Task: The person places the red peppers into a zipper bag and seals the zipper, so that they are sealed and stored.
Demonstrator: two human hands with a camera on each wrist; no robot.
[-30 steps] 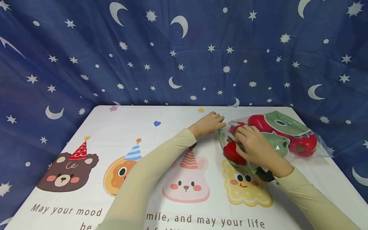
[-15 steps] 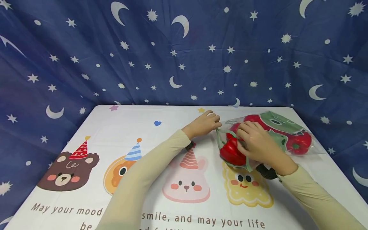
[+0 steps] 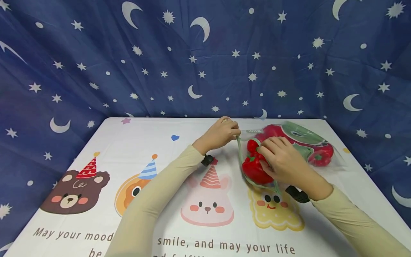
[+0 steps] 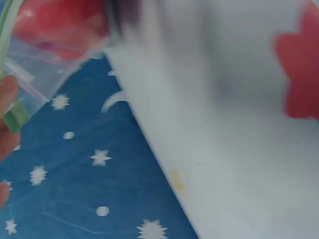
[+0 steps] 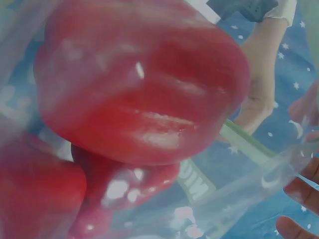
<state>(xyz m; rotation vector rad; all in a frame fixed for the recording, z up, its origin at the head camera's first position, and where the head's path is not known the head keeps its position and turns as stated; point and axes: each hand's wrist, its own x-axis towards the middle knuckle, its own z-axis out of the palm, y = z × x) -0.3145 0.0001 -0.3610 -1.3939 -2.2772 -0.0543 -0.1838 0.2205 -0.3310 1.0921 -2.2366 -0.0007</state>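
Observation:
A clear zip bag (image 3: 297,130) with green trim and a green cartoon print lies at the table's right side, holding several red bell peppers. One bell pepper (image 3: 255,169) sits right at the bag's opening; another bell pepper (image 3: 321,157) lies deep inside. My left hand (image 3: 221,134) pinches the corner of the bag's mouth, also seen in the left wrist view, where its fingertips (image 4: 7,92) meet the green strip. My right hand (image 3: 278,157) grips the upper side of the mouth with curled fingers, close over the front pepper. In the right wrist view the film and peppers (image 5: 144,84) fill the frame.
A white table cover (image 3: 151,137) with printed cartoon animals and lettering spreads beneath. Behind it hangs a blue curtain (image 3: 154,53) with moons and stars. Dark wrist devices sit under both wrists, the right one (image 3: 297,194) just above the printed biscuit.
Both hands hold on as the bag slides left and its mouth opens wider. The left hand has moved left and slightly back; the front peppers show more plainly in the opening.

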